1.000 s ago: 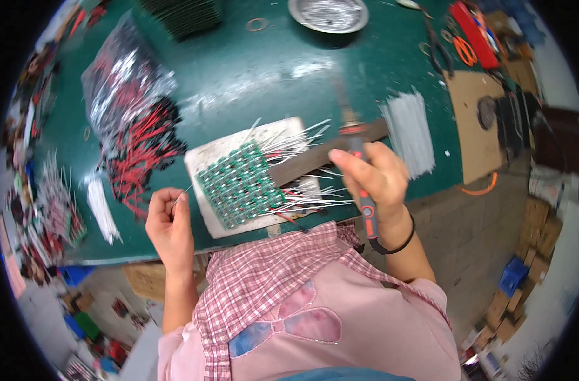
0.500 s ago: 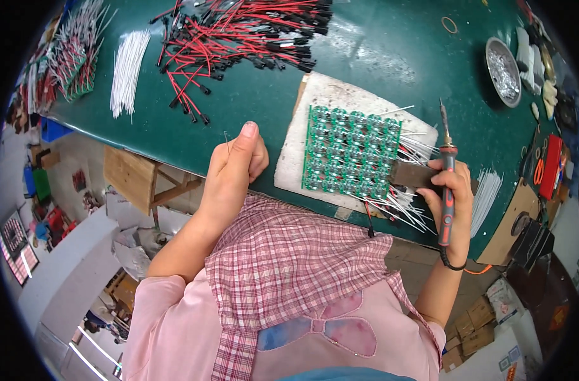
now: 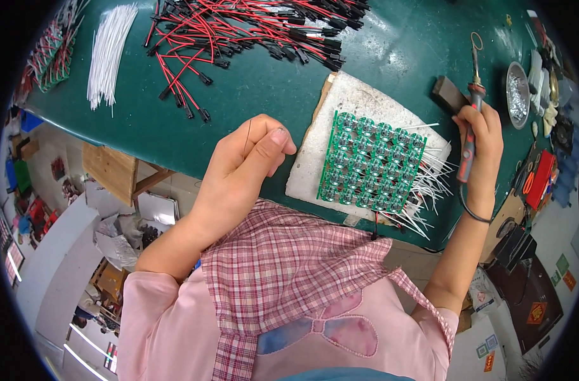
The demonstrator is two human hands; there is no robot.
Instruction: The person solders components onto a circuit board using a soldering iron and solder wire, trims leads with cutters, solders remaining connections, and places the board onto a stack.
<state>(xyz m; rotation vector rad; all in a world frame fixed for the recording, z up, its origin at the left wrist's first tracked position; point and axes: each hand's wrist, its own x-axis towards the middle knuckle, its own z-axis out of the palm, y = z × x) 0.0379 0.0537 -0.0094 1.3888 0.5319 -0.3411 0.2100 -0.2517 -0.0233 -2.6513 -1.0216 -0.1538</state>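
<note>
My left hand [image 3: 242,168] is closed in a pinch beside the pale pad [image 3: 307,162], with a thin solder wire [image 3: 247,138] sticking up from the fingers. On that pad lies a panel of green circuit boards [image 3: 373,162] in rows, with white wires [image 3: 437,184] fanning out from beneath its right side. To the right of the panel, my right hand [image 3: 484,130] grips a soldering iron [image 3: 468,152], tip pointing to the far side. A dark rectangular block [image 3: 450,95] is also between that hand's fingers and thumb, lifted off the panel.
A heap of red and black wires with connectors [image 3: 238,28] covers the far middle of the green table [image 3: 168,143]. White wires [image 3: 111,54] lie bundled at the far left. A metal bowl [image 3: 518,95] and a red box [image 3: 541,178] stand on the right.
My right hand has moved away from the panel to the far right, carrying the iron and the block. My left hand has shifted slightly right, nearer the pad.
</note>
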